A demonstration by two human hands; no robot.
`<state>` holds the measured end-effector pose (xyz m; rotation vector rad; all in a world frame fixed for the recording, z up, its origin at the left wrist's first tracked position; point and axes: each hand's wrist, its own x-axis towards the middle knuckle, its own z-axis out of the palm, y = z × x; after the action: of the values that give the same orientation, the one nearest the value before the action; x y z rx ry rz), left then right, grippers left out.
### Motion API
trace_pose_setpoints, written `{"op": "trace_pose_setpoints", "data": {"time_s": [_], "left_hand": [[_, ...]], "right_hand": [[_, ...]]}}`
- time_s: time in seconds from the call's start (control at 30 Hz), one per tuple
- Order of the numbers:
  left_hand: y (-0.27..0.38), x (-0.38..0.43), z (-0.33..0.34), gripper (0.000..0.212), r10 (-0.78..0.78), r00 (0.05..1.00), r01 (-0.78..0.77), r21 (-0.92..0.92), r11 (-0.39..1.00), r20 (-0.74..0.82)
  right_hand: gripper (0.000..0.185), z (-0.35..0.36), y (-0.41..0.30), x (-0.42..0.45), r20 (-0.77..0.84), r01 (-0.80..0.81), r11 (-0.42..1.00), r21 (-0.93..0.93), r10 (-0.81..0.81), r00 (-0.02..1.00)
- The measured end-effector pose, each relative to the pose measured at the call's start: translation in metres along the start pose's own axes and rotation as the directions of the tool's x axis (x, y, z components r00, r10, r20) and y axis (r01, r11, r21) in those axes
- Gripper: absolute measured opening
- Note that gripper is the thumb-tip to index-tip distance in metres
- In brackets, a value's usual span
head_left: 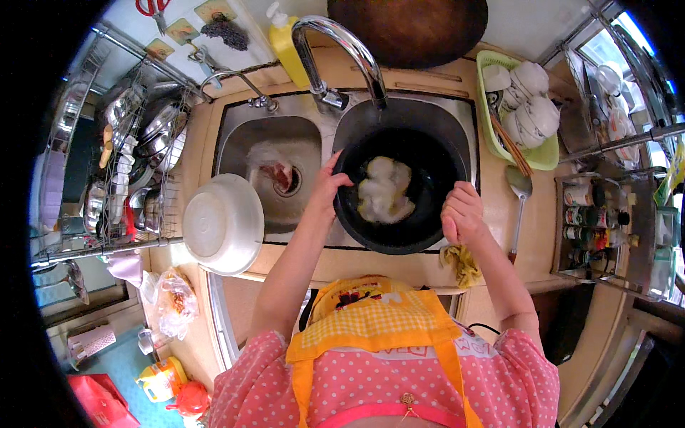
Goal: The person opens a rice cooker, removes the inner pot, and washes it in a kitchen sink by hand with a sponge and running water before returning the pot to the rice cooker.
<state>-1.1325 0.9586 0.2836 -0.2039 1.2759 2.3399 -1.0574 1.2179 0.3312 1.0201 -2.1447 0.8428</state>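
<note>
A large black pan [398,243] is tilted in the right sink basin, beneath the chrome faucet [342,48]. Whitish foam [382,190] floats in the dark liquid or on the dark inside; which one I cannot tell. My left hand [327,184] grips the pan's left rim, thumb over the edge. On the other side, my right hand [464,213] is closed around the pan's right edge or a handle there. Just below that hand lies a crumpled yellowish cloth [461,263] at the counter's front edge.
Left basin [235,155] holds a piece of raw meat [277,174] near the drain. A white plastic bowl [222,224] leans over its front left corner. Rightward are a green basket [484,128] of bowls and chopsticks, a metal spatula [519,184] and a spice rack [591,219]. Dish racks stand left.
</note>
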Motion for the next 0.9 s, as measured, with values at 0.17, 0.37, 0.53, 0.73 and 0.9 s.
{"op": "trace_pose_setpoints", "data": {"time_s": [0.17,0.37,0.53,0.73,0.9], "left_hand": [[0.024,-0.024,0.037,0.067,0.154,0.982,-0.133,0.177,0.975,-0.106],[0.013,-0.025,0.069,0.061,0.299,0.95,-0.236,0.417,0.877,-0.092],[0.017,-0.016,0.074,0.061,0.436,0.897,-0.338,0.528,0.779,-0.069],[0.014,-0.018,0.073,0.061,0.376,0.906,-0.231,0.515,0.825,-0.196],[0.015,-0.021,0.069,0.064,0.403,0.894,-0.237,0.555,0.797,-0.196]], "right_hand": [[0.012,-0.001,0.006,-0.018,0.468,-0.174,0.969,-0.174,0.237,0.851],[0.038,0.073,0.028,-0.025,0.646,-0.115,0.944,-0.309,0.297,0.704],[0.044,0.114,0.027,-0.032,0.702,-0.307,0.88,-0.362,0.474,0.531],[0.041,0.114,-0.016,0.042,0.776,-0.781,0.573,0.249,0.365,0.515],[0.039,0.137,0.017,0.036,0.434,-0.205,0.927,-0.315,0.333,0.837]]}}
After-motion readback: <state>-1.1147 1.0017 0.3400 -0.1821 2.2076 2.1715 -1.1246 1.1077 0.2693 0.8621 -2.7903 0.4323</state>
